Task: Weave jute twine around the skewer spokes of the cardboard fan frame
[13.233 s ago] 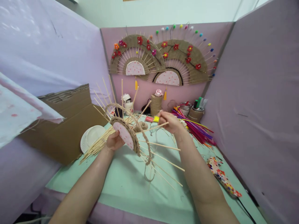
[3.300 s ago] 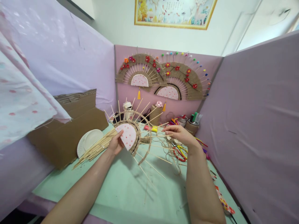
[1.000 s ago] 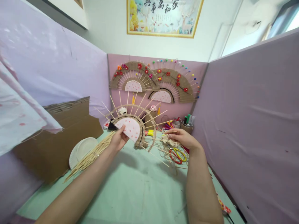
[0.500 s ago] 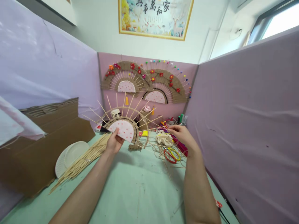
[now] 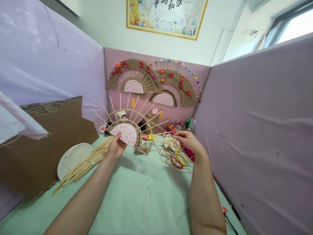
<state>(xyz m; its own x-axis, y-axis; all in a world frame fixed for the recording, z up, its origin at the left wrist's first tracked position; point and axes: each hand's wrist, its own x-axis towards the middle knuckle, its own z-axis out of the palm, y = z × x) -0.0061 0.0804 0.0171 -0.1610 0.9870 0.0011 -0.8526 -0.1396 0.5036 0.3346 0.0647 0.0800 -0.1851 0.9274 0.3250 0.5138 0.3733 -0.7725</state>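
My left hand grips the lower edge of a half-round fan frame, thumb on its white, pink-spotted centre. Thin wooden sticks radiate from this centre, and a ring of brown twine runs across them. To the right, my right hand is pinched near the tips of the right-hand sticks, on what looks like a thin strand of twine; its fingertips are small and partly hidden. Below it lie a pale cord bundle, loose twine loops and scissors with red and yellow handles.
Bundled wooden sticks, white paper plates and brown cardboard are on the left. Two decorated fans hang on the pink back panel. A pen holder stands at the back right. Purple-covered partitions rise on both sides.
The fan frame and my left hand have shifted slightly left, and the frame is turned a little. My right hand stays pinched near the stick tips. The camera view has shifted slightly.
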